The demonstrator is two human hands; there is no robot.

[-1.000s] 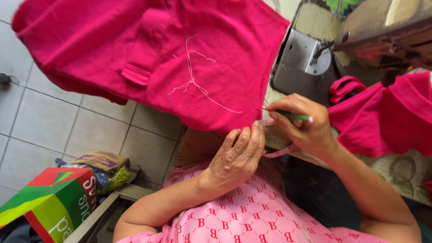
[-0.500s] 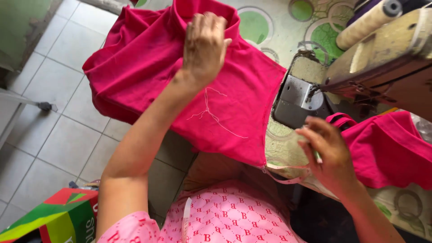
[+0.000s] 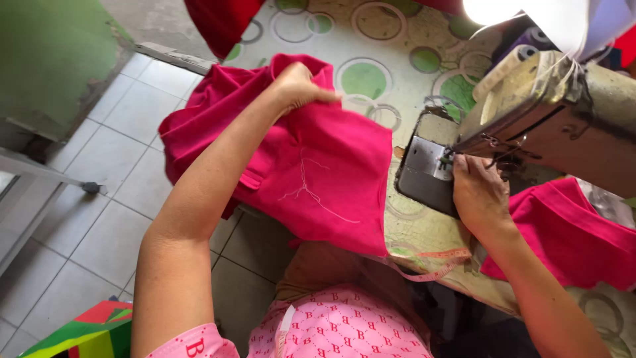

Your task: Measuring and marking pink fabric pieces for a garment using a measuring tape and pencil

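The left hand (image 3: 299, 87) reaches out across the table (image 3: 391, 40), its fingers curled shut around a bunched fold of the pink garment (image 3: 318, 179), a soft knit cloth that lies crumpled at the table's left edge and hangs down over that edge toward the tiled floor (image 3: 86, 212). A thin, pale loose thread (image 3: 308, 192) runs in a branching squiggle across the garment's smooth front, and a small flat tab of the same cloth sits beside the forearm. The right hand (image 3: 480, 195) rests palm down against the sewing machine (image 3: 530, 126), at the grey metal plate below the needle; its fingers are bent against the metal, but whether they pinch anything cannot be told. The machine is a worn, cream-coloured body with a rounded arm and scuffed paint. The table's cover is a glossy sheet printed with green discs and ringed circles. A second piece of pink cloth (image 3: 576, 235) lies folded in soft ridges on the table at the right edge, just beside the right forearm. A narrow pink measuring tape (image 3: 434, 265) curls along the near edge of the table, under the right wrist. A gaily coloured cardboard box (image 3: 86, 331) stands on the floor at lower left.
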